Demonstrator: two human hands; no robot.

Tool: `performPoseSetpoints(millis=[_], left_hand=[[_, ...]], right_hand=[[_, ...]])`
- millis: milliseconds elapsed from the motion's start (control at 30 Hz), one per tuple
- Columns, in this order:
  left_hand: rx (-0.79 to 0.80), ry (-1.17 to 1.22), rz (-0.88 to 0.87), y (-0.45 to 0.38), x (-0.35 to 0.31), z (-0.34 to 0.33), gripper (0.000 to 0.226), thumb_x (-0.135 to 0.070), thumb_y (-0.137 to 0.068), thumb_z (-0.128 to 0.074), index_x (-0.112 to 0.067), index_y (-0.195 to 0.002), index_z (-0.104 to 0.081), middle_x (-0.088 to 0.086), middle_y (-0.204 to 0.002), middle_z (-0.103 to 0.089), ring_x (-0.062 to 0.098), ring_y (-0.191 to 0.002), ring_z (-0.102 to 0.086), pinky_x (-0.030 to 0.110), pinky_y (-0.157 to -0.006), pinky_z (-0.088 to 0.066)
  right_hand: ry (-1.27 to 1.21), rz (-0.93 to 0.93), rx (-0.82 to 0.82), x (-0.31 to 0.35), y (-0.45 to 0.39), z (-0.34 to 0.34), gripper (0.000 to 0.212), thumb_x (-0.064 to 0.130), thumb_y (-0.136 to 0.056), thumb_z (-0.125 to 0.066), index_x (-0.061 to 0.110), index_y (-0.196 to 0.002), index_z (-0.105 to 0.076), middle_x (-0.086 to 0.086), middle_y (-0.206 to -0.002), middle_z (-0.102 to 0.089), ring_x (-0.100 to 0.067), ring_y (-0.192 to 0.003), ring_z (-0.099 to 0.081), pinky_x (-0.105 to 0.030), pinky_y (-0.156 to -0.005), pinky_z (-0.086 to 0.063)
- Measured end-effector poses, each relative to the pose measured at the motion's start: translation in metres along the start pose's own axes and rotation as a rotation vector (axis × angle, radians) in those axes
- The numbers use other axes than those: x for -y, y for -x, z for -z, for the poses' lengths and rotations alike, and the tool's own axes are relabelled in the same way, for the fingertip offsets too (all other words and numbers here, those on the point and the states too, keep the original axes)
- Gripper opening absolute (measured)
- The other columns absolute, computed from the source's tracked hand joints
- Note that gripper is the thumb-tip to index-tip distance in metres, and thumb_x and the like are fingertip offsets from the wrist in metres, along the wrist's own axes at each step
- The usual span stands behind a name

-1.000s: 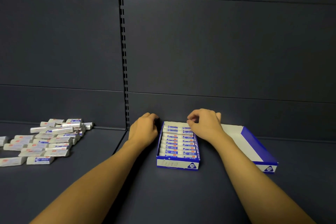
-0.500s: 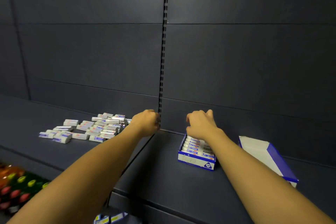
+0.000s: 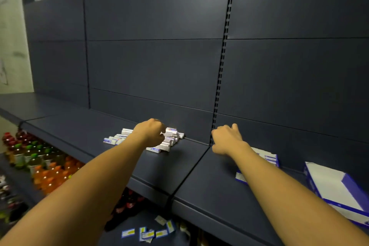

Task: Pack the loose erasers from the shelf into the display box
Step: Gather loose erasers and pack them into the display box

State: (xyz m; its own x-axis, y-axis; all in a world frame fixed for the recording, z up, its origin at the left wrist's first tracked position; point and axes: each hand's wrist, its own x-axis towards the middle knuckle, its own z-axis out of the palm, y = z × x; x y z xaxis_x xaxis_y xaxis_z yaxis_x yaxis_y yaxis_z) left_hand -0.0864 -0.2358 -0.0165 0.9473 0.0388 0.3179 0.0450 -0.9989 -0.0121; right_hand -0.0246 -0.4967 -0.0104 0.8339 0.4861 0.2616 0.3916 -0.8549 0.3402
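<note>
Loose white-and-blue erasers (image 3: 159, 147) lie in a heap on the dark shelf (image 3: 179, 168), left of the upright. My left hand (image 3: 150, 132) hovers over the heap's far side with its fingers curled down among the erasers; the back of the hand hides whether they hold one. The blue-and-white display box (image 3: 268, 159) with rows of erasers sits to the right, largely covered by my right forearm. My right hand (image 3: 226, 139) is left of the box, loosely curled and holding nothing.
A second blue-and-white box (image 3: 335, 185) stands empty at the far right. The slotted upright (image 3: 221, 86) divides the back panels. Drink bottles (image 3: 40, 158) fill the lower shelf on the left, and price labels (image 3: 147, 232) lie below the shelf edge.
The view swung left. My left hand travelled from beside the display box to the eraser heap. My right hand came off the box and shifted left.
</note>
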Motion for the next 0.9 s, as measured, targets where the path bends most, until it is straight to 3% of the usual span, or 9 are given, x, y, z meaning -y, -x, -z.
performPoseSetpoints(millis=[133, 267, 533, 667, 800, 900], left_hand=[[0.006, -0.027, 0.001, 0.013, 0.034, 0.005, 0.035, -0.026, -0.097, -0.055, -0.021, -0.131, -0.064, 0.003, -0.134, -0.059, 0.024, -0.116, -0.06, 0.036, -0.092, -0.052], [0.012, -0.053, -0.025, 0.023, 0.068, 0.009, 0.037, -0.026, -0.098, -0.055, -0.02, -0.134, -0.063, 0.004, -0.135, -0.059, 0.025, -0.116, -0.06, 0.036, -0.093, -0.054], [0.008, -0.023, -0.074, 0.034, 0.136, 0.008, 0.03, -0.025, -0.098, -0.055, -0.02, -0.126, -0.067, 0.005, -0.128, -0.062, 0.024, -0.106, -0.062, 0.034, -0.084, -0.055], [0.026, 0.016, -0.047, 0.037, 0.171, 0.004, 0.033, -0.024, -0.099, -0.055, -0.017, -0.13, -0.064, 0.006, -0.13, -0.063, 0.025, -0.108, -0.063, 0.036, -0.09, -0.056], [0.029, 0.019, -0.031, 0.033, 0.195, -0.002, 0.03, -0.017, -0.096, -0.052, -0.015, -0.121, -0.068, 0.005, -0.121, -0.067, 0.025, -0.099, -0.064, 0.034, -0.077, -0.055], [0.03, 0.02, -0.021, 0.022, 0.207, -0.008, 0.027, -0.015, -0.095, -0.052, -0.013, -0.114, -0.071, 0.005, -0.114, -0.069, 0.026, -0.093, -0.066, 0.038, -0.079, -0.059]], right_hand=[[-0.049, -0.02, 0.006, 0.034, -0.008, 0.012, 0.011, 0.025, -0.088, -0.055, 0.018, -0.094, -0.06, -0.002, -0.096, -0.056, -0.024, -0.09, -0.045, -0.044, -0.097, -0.03], [-0.066, -0.037, 0.009, 0.072, -0.015, 0.023, 0.009, 0.026, -0.09, -0.054, 0.018, -0.093, -0.058, -0.004, -0.102, -0.058, -0.026, -0.102, -0.051, -0.046, -0.103, -0.03], [-0.126, -0.073, 0.009, 0.145, -0.028, 0.035, 0.011, 0.029, -0.089, -0.055, 0.021, -0.095, -0.056, -0.003, -0.109, -0.061, -0.026, -0.109, -0.055, -0.044, -0.101, -0.031], [-0.138, -0.088, 0.037, 0.174, -0.033, 0.031, 0.008, 0.029, -0.088, -0.055, 0.021, -0.091, -0.056, -0.002, -0.101, -0.06, -0.025, -0.107, -0.056, -0.044, -0.102, -0.031], [-0.152, -0.085, 0.035, 0.19, -0.047, 0.029, 0.004, 0.027, -0.086, -0.054, 0.023, -0.086, -0.052, -0.002, -0.103, -0.063, -0.025, -0.106, -0.057, -0.042, -0.098, -0.031], [-0.157, -0.075, 0.023, 0.197, -0.066, 0.032, 0.003, 0.026, -0.085, -0.054, 0.023, -0.085, -0.052, -0.001, -0.105, -0.064, -0.024, -0.104, -0.058, -0.041, -0.094, -0.031]])
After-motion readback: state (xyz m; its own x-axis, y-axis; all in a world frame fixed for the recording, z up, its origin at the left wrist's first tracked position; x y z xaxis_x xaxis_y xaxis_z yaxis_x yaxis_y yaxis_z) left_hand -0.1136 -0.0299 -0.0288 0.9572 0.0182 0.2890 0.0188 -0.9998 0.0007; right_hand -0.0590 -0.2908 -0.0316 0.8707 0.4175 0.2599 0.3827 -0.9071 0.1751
